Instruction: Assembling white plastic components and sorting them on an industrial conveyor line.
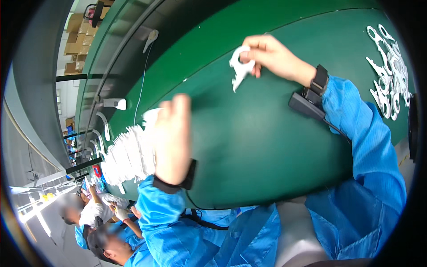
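My right hand [272, 55] pinches a white plastic part [242, 70] with a round ring at the top and a narrow, notched tail pointing down. The part is raised over the green table [262, 147]. On the left my left hand [172, 140] is smeared by motion, so its grip does not show. It is beside a long row of tightly stacked white parts [129, 155] and hides the near end of that row. A white piece [151, 116] shows just behind its fingers; whether the hand touches it, I cannot tell.
A loose pile of white ringed parts [390, 73] lies at the far right. A thin cable [143, 82] hangs from a white fitting [151, 38] at the back left. Co-workers [113, 244] sit along the table at lower left. A black device [307, 106] is by my right wrist.
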### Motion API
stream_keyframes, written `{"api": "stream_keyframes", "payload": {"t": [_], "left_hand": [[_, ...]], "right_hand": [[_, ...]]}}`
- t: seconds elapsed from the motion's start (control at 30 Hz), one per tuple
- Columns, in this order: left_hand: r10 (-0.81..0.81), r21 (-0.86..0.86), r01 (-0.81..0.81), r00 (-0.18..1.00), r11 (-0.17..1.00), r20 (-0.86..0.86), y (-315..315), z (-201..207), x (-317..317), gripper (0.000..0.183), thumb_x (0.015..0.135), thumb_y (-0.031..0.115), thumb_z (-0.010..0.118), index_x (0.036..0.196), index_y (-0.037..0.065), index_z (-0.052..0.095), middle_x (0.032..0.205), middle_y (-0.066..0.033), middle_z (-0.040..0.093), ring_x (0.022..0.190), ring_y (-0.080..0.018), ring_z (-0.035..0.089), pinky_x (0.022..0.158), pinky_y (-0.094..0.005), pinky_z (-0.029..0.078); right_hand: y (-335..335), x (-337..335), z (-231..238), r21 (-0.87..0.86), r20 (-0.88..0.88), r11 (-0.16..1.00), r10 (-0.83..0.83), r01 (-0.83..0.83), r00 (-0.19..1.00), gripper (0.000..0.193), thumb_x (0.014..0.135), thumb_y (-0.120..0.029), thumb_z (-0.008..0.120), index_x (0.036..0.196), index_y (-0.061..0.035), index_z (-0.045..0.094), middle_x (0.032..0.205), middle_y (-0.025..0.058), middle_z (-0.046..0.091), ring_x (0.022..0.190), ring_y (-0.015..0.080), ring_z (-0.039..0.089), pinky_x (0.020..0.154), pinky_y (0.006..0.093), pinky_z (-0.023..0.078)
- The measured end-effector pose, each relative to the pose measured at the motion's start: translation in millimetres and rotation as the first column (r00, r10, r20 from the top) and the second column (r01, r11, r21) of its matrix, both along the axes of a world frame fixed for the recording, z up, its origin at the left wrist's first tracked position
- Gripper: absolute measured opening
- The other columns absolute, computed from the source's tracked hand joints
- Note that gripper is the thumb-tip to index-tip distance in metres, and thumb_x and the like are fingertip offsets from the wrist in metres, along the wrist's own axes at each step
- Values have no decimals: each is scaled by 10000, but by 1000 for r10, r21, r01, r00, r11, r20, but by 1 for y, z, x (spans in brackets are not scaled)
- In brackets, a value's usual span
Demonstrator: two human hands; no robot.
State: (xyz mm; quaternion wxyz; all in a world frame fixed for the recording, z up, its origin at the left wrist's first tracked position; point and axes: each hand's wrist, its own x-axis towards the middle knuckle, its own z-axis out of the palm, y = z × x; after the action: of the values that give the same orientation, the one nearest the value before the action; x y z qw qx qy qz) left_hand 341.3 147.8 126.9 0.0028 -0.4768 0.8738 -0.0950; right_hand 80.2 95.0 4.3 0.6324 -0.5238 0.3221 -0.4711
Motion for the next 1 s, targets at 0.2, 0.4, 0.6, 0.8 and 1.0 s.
{"api": "stream_keyframes", "payload": {"t": [0.2, 0.4, 0.6, 0.8, 1.0], "left_hand": [[-47, 316, 150, 950, 937, -310, 43, -55, -50, 425, 731, 156, 717, 1100, 36, 543, 873, -166, 562, 821, -344, 587, 684, -436, 484], [-134, 95, 173, 937, 980, -321, 28, -30, -9, 564, 609, 193, 812, 1114, 56, 603, 1020, -110, 607, 974, -332, 557, 848, -430, 424], [46, 329, 75, 937, 941, -347, 35, -54, 31, 707, 505, 319, 895, 1111, 70, 629, 835, -72, 644, 794, -264, 624, 755, -371, 493], [215, 401, -70, 920, 913, -328, 25, -58, 11, 636, 519, 435, 881, 1011, 94, 665, 767, -109, 660, 724, -280, 673, 606, -368, 510], [290, 424, 360, 370, 831, -883, 2, -71, 23, 385, 644, 129, 743, 994, 7, 640, 774, -61, 578, 711, -149, 536, 660, -289, 450]], "right_hand": [[2, 3, 0, -52, -46, 933, -359, 356, 932, 260, 942, -237, 586, 868, 12, 593, 760, 64, 632, 623, 90, 617, 563, 225, 522], [3, -3, -2, -124, -258, 958, -283, 258, 924, 230, 939, -230, 608, 899, -3, 610, 778, 18, 612, 689, 70, 602, 600, 222, 512], [12, 6, 9, -299, -491, 938, -308, 174, 815, 202, 935, -210, 608, 885, -15, 600, 760, 11, 621, 639, 56, 565, 550, 203, 447], [15, 13, 6, -213, -406, 973, -169, 87, 898, 208, 876, -210, 689, 901, -7, 654, 782, 15, 651, 677, 58, 568, 595, 215, 456], [49, 27, 24, -7, -190, 1000, -3, 2, 982, 170, 866, -166, 708, 902, -7, 661, 799, -7, 652, 698, 29, 566, 595, 188, 447]]}}
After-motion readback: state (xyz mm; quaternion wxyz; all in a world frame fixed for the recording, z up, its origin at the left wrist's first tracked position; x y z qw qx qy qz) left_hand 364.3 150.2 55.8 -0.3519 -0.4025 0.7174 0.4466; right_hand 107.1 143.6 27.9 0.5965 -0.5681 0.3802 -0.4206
